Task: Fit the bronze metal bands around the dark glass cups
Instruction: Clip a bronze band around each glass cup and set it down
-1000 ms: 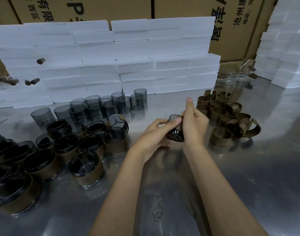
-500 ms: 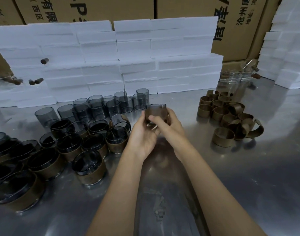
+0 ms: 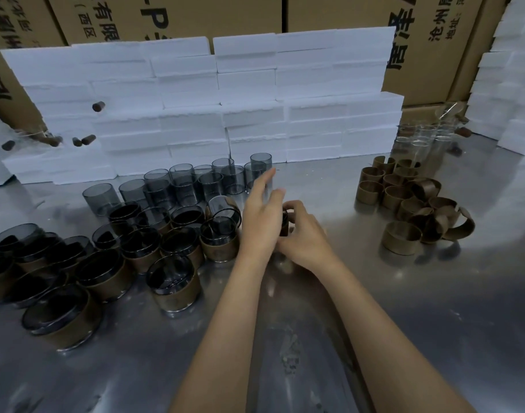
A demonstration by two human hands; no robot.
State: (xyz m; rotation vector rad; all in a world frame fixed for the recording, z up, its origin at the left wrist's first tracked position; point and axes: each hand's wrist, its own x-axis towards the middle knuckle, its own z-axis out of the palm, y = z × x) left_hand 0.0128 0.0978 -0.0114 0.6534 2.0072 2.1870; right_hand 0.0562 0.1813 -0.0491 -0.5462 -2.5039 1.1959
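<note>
lowered since before, both hands point(image 3: 285, 231) grip one cup point(image 3: 284, 223).

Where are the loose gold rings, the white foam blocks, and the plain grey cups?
Loose rings point(image 3: 401, 238), head view, front ring's outer wall.
Foam blocks point(image 3: 246, 84), head view, stack's front face.
Plain cups point(image 3: 101, 198), head view, leftmost cup's side.

Steel table point(image 3: 434, 308): bare at near and right-centre. Left blocked by banded cups point(image 3: 171, 281), with unbanded dark cups point(image 3: 177, 183) behind. Loose bronze bands point(image 3: 410, 204) heaped far right. Foam block wall point(image 3: 225, 99) closes the rear; open lane between cups and bands.
</note>
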